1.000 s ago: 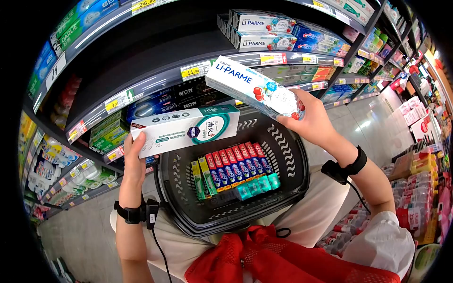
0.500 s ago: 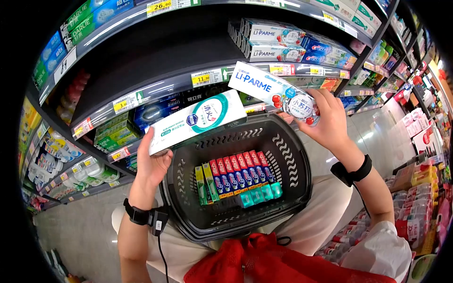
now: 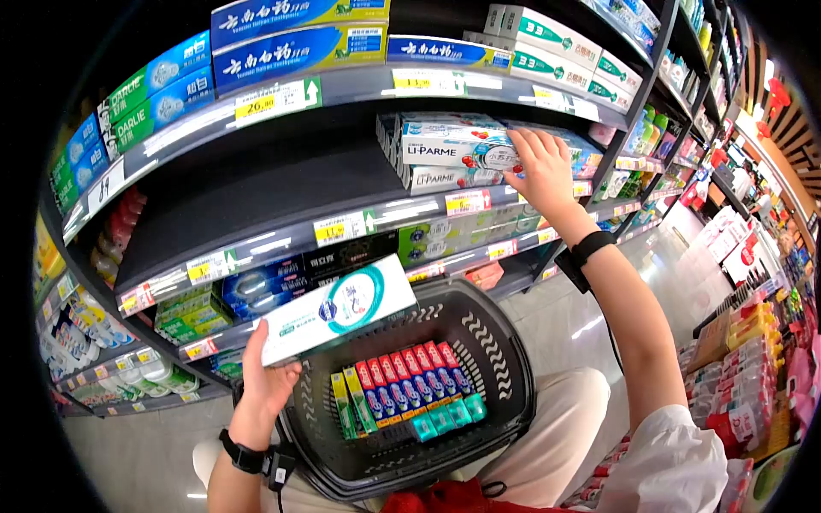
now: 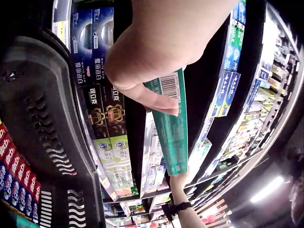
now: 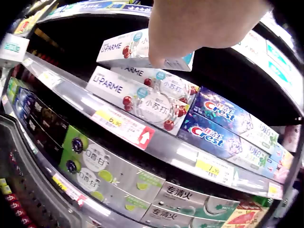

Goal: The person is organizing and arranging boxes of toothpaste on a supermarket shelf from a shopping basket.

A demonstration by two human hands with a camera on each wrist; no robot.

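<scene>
The right hand [image 3: 545, 171] is at the shelf, gripping a LI-PARME box [image 3: 453, 147] by its right end. In the right wrist view, that gripped box [image 5: 126, 50] is tilted just above other LI-PARME boxes [image 5: 137, 102], the fingertips over its end. Over the basket's left rear rim, the left hand [image 3: 267, 376] holds a white and teal box [image 3: 342, 309] at its left end, thumb on top. The left wrist view shows the left hand [image 4: 156, 61] around the box, with its green side [image 4: 172, 140] facing the camera.
A black basket [image 3: 299, 445] with rows of small boxes stands between the knees. Crest boxes [image 5: 213, 137] lie right of the LI-PARME stack. Price-tagged shelf edges [image 3: 410, 209] run above the basket. Packed bottles [image 3: 740, 385] stand at far right.
The right hand has moved its LI-PARME box from above the basket up and back to the shelf stack. The left hand still holds its box. The head view has shifted, showing more upper shelf.
</scene>
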